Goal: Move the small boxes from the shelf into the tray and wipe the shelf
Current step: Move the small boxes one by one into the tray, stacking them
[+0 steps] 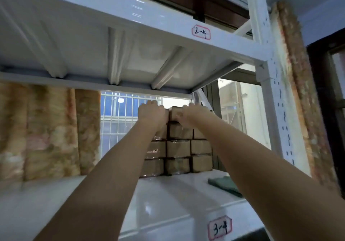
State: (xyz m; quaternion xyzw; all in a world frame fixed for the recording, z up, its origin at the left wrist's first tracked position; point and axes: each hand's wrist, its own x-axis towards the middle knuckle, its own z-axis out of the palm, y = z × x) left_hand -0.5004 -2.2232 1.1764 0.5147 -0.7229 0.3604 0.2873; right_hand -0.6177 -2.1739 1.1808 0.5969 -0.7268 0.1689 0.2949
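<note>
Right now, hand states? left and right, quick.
Left hand: fingers curled over a top-row box of the stack, gripping it.
Right hand: gripping the neighbouring top box, thumb on its front.

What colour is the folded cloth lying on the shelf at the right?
Dark green. The cloth shows best in the head view, near the right post.

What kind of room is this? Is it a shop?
Probably a storeroom, not a shop. A white metal shelf rack carries handwritten number labels, and small brown boxes sit stacked in rows on the shelf where both hands reach.
</note>
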